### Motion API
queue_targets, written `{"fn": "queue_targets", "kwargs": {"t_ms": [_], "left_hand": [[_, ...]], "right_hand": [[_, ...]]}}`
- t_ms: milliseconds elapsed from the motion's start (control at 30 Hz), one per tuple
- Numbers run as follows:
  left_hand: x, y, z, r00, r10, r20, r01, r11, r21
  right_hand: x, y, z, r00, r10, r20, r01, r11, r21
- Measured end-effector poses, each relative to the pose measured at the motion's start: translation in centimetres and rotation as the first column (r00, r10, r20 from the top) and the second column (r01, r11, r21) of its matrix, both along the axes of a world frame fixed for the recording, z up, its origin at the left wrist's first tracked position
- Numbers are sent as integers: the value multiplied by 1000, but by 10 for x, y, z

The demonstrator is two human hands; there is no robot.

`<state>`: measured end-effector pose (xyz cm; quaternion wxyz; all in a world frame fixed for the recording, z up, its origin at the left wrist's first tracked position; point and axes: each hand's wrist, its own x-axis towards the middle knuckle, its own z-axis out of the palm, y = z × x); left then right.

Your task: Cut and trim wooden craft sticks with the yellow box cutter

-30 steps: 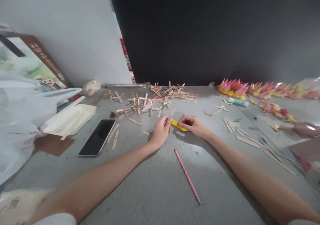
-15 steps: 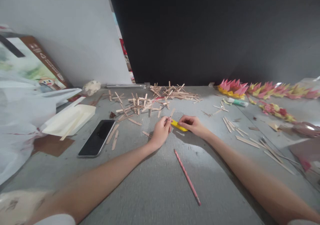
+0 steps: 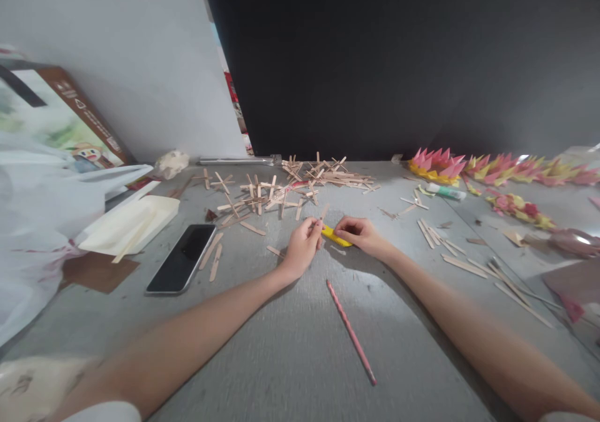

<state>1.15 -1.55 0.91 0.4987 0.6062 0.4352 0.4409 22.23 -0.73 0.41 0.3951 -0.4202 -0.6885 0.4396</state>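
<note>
My left hand (image 3: 304, 247) is closed, with thumb and forefinger pinching a wooden craft stick (image 3: 324, 211) whose end sticks out beyond the fingers. My right hand (image 3: 360, 236) grips the back end of a yellow utility knife (image 3: 334, 237) with a ridged edge, held low over the table. The knife's front end meets the left fingertips; its blade is too small to make out. A pink pencil (image 3: 350, 331) lies on the table between my forearms.
Beyond my hands spreads a pile of craft sticks (image 3: 337, 177), some joined in crosses. To the left are a phone (image 3: 182, 259), a paper tray (image 3: 154, 216) and a plastic bag (image 3: 51, 216). Rightward lie a glue stick (image 3: 445, 191), loose sticks (image 3: 464, 266) and pink-yellow paper crowns (image 3: 438, 164).
Both hands hold nearly the same place and grip. The craft stick's tip and the left fingertips have shifted very slightly to the right.
</note>
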Motion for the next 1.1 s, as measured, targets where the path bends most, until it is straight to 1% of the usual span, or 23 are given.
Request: {"fn": "queue_targets", "kwargs": {"t_ms": [300, 467, 600, 767, 1000, 1067, 1100], "left_hand": [[0, -4, 4, 999, -25, 23, 25, 1000, -12], [0, -4, 5, 1000, -24, 10, 24, 1000, -9], [0, -4, 4, 1000, -21, 4, 21, 1000, -10], [0, -2, 1, 1000, -20, -4, 20, 1000, -12], [0, -1, -4, 1000, -1, -17, 1, 1000, 2], [0, 0, -5, 1000, 0, -19, 0, 1000, 1], [0, 1, -5, 1000, 1, -20, -1, 1000, -3]], "right_hand": [[0, 1, -2, 1000, 5, 5, -5, 1000, -2], [1, -1, 0, 999, 10, 34, -11, 1000, 18], [0, -2, 2, 997, 16, 72, -19, 998, 53], [0, -1, 0, 996, 7, 93, -13, 998, 62], [1, -2, -1, 999, 27, 37, -28, 999, 32], [1, -4, 1, 1000, -4, 10, 4, 999, 44], [1, -5, 2, 999, -45, -7, 46, 997, 70]]}}
